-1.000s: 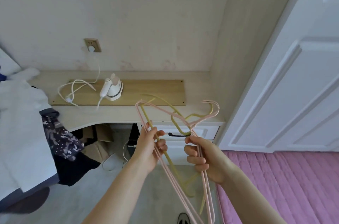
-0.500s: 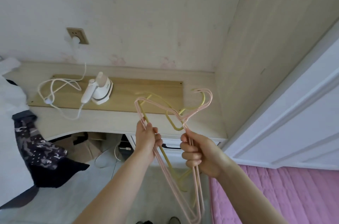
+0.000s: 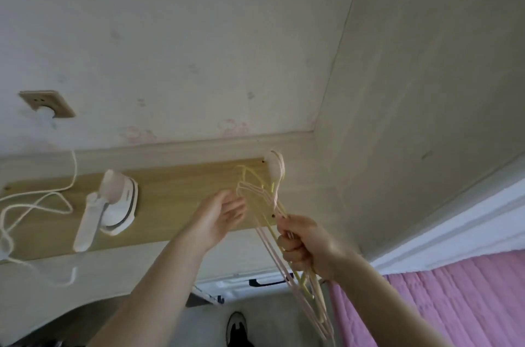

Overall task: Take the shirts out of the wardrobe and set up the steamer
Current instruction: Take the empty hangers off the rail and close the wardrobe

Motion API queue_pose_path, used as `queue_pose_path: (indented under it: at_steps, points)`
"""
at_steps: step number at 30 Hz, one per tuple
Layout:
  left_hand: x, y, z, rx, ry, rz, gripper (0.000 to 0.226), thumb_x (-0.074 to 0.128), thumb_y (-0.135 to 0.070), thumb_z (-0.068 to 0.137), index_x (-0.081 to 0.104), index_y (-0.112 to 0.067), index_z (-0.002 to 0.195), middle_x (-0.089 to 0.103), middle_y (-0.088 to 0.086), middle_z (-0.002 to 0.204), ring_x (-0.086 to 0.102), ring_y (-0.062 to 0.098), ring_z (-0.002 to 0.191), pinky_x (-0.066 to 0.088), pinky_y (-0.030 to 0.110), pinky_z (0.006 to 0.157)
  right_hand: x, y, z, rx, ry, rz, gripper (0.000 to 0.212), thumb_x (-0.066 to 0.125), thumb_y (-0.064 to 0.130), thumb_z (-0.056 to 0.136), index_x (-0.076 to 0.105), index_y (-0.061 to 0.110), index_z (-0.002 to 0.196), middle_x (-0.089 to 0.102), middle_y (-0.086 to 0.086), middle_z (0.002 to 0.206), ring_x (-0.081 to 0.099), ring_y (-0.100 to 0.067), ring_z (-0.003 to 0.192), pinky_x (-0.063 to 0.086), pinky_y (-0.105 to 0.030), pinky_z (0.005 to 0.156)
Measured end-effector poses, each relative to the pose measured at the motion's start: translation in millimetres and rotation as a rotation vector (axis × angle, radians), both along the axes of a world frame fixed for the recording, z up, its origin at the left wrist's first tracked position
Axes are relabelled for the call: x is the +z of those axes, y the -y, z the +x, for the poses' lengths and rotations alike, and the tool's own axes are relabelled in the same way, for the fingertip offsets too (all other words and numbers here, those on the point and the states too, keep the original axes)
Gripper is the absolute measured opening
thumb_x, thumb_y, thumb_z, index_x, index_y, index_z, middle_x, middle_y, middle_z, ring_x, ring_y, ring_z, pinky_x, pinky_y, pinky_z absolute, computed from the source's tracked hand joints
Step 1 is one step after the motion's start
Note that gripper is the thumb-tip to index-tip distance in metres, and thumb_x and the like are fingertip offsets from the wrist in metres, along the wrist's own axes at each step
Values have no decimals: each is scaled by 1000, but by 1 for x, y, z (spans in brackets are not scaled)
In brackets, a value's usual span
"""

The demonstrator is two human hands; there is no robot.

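- Two bare hands work above a pale desk (image 3: 309,182), with several things spread along it from left to right.
- At the far left, a wall socket (image 3: 47,103) holds a white plug, and a white cord (image 3: 34,204) loops down from it across a wooden board (image 3: 176,190) that lies on the desk.
- On the left part of that board rests the white steamer (image 3: 113,204), its handle pointing toward the near edge of the desk.
- The left hand (image 3: 221,213) hovers over the board to the right of the steamer, palm turned up, fingers loose and slightly spread, holding nothing; its fingertips are just beside the hangers.
- The hangers (image 3: 270,199), a bundle of thin pink and yellow ones, stand with their hooks up near the board's right end and their lower ends hanging down past the desk edge.
- The right hand (image 3: 304,244) is clenched round the middle of the bundle, fingers wrapped tight on the wires.
- Below the desk edge a drawer with a dark handle (image 3: 267,282) shows, and a shoe (image 3: 237,326) on the floor.
- At the far right lies a pink quilted bedcover (image 3: 454,304), beside a white door frame (image 3: 468,221).
- No shirts can be seen.
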State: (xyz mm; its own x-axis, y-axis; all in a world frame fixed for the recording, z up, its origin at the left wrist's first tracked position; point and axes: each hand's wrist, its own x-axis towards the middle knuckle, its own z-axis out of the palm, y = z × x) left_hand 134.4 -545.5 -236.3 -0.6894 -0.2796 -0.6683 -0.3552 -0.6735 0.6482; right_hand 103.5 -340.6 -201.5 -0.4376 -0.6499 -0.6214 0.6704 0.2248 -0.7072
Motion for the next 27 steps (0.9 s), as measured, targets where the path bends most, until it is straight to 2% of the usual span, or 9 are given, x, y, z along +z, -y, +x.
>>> queue_pose_path:
  at_steps: [3, 8, 10, 15, 19, 21, 23, 25, 27]
  points:
    - [4, 18, -30, -12, 6, 167, 29, 37, -25, 103, 52, -1, 100, 62, 22, 101, 62, 34, 90, 59, 38, 66, -7, 19, -12, 15, -37, 59, 35, 43, 23, 100, 29, 23, 67, 15, 1, 59, 13, -7, 41, 13, -11, 38]
    - [3, 28, -65, -199, 5, 110, 18, 46, -21, 97, 58, -9, 102, 63, 14, 96, 62, 33, 79, 59, 39, 68, -21, 36, -29, 32, -172, 222, 34, 43, 27, 100, 32, 21, 69, 27, 4, 53, 19, -9, 42, 15, -16, 39]
    - [3, 19, -75, -241, -22, 88, 24, 40, -25, 99, 60, -13, 97, 66, 10, 93, 61, 29, 80, 54, 38, 74, -26, 38, -36, 24, -251, 296, 29, 44, 26, 99, 36, 19, 72, 32, 3, 53, 23, -10, 41, 18, -19, 38]
    - [-2, 2, -94, -409, -107, -3, 64, 18, -62, 96, 64, -25, 119, 60, 1, 131, 50, 17, 123, 30, 37, 104, -41, 39, -60, -8, -479, 462, 22, 44, 25, 98, 51, 10, 82, 43, 0, 55, 34, -10, 38, 30, -24, 38]
    - [11, -2, -108, -397, -213, 71, 74, 18, -68, 91, 63, -19, 124, 64, -1, 128, 52, 12, 124, 26, 34, 108, -51, 37, -85, 28, -663, 586, 27, 40, 32, 100, 45, 18, 77, 49, 2, 69, 44, -13, 55, 35, -26, 52]
    - [15, -7, -113, -327, -238, 74, 61, 37, -57, 92, 65, -10, 118, 66, 5, 123, 57, 17, 116, 34, 37, 105, -55, 32, -97, 77, -744, 629, 25, 37, 34, 101, 45, 19, 83, 51, 0, 73, 47, -15, 57, 35, -26, 51]
    - [16, -12, -119, -255, -237, 48, 36, 61, -33, 83, 69, -6, 105, 70, 12, 109, 62, 24, 104, 42, 41, 99, -61, 28, -106, 115, -836, 693, 22, 33, 37, 102, 44, 20, 93, 53, -2, 76, 51, -19, 60, 39, -30, 53]
    - [9, -14, -125, -177, -206, 48, 23, 67, -17, 74, 68, -3, 93, 72, 12, 93, 63, 25, 94, 46, 39, 94, -68, 25, -113, 147, -948, 789, 21, 29, 37, 102, 43, 22, 101, 55, -1, 75, 54, -22, 64, 43, -34, 57]
    - [-3, -14, -130, -128, -161, 107, 11, 65, -11, 78, 66, -3, 85, 72, 11, 85, 64, 24, 90, 47, 40, 95, -76, 24, -119, 163, -1031, 885, 24, 28, 35, 103, 44, 20, 112, 60, -4, 82, 57, -25, 70, 39, -33, 59]
